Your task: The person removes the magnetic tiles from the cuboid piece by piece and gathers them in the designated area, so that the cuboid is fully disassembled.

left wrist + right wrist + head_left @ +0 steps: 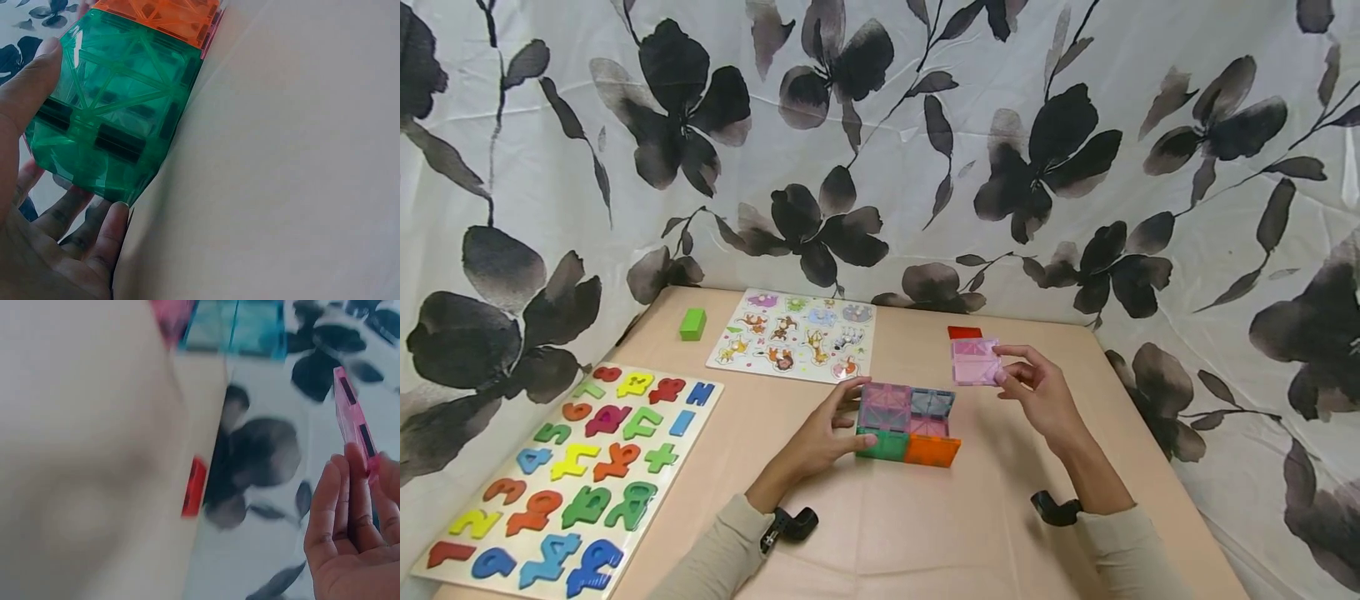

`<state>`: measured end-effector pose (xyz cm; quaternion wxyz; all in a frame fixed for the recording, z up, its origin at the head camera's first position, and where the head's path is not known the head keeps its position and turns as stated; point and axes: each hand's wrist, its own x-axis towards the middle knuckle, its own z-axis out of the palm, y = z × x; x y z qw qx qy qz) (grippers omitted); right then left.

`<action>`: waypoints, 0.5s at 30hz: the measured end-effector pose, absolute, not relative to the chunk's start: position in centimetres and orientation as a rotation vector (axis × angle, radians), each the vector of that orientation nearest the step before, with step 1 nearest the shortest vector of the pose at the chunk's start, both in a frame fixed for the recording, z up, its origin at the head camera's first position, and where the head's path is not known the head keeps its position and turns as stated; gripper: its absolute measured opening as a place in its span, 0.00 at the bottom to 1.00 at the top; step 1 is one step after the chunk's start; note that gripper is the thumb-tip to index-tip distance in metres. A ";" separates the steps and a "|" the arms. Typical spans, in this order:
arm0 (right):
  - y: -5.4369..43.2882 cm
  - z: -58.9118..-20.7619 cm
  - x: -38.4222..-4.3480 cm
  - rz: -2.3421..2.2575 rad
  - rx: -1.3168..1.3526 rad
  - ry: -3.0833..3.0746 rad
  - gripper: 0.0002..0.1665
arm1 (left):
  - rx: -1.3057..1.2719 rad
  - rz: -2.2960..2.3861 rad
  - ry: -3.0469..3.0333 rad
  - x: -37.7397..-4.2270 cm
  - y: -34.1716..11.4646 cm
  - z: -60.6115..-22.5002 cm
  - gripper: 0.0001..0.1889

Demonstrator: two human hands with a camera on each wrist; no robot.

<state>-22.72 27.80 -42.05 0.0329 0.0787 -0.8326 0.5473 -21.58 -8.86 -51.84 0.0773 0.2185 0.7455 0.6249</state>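
My left hand (822, 442) grips the left end of a box-like build of see-through magnetic tiles (883, 407), thumb in front and fingers behind. Green and orange tiles form its front, with pink and blue-grey ones above. Up close in the left wrist view, the thumb presses a green tile (119, 94) beside an orange tile (165, 15). To the right and slightly higher, my right hand (1037, 392) pinches a pink magnetic tile (974, 362) by its right edge, apart from the build. The right wrist view shows this pink tile (355, 419) edge-on between thumb and fingers.
A red block (964, 332) lies near the table's back edge, behind the pink tile. An animal puzzle board (880, 333) stands at the back, with a green block (692, 324) to its left. A number puzzle board (651, 500) fills the left side. Floral cloth (925, 208) hangs behind.
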 end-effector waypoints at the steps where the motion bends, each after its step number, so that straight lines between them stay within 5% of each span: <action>1: 28.4 -42.1 -23.3 1.659 0.223 -2.562 0.25 | 0.653 1.872 2.232 -21.6 -8.9 -51.9 0.46; 15: 34.8 -45.0 -31.4 1.570 -0.183 -2.606 0.27 | 0.658 1.869 2.232 -21.6 -8.9 -52.1 0.45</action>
